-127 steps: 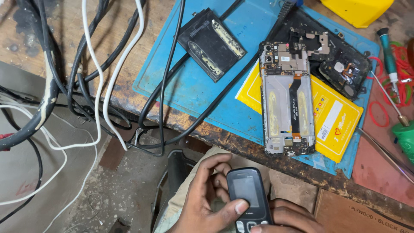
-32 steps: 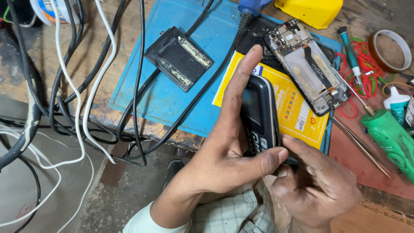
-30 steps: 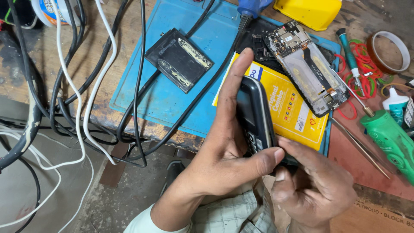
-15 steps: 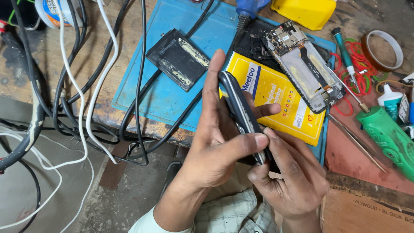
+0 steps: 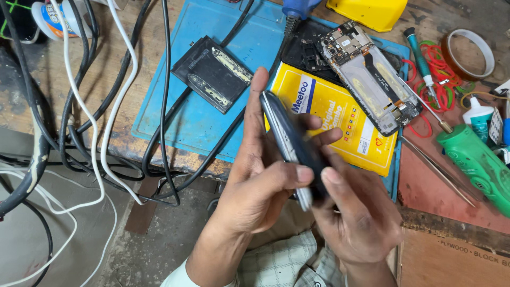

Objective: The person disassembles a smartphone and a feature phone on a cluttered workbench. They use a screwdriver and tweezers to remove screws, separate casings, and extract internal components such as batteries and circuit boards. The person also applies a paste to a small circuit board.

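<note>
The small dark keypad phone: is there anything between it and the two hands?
Nothing visible. The small dark keypad phone is gripped directly, edge-on: the left hand wraps it from the left and the right hand holds its lower end, above the blue work mat.

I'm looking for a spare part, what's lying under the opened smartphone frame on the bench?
The opened smartphone frame lies across a black back cover and the corner of a yellow package, all on the blue mat. Anything directly beneath the frame is covered and cannot be seen.

a worn wooden bench [image 5: 106, 85] carries a blue mat [image 5: 212, 122], tangled cables [image 5: 95, 138] and a green bottle [image 5: 475, 162].
</note>
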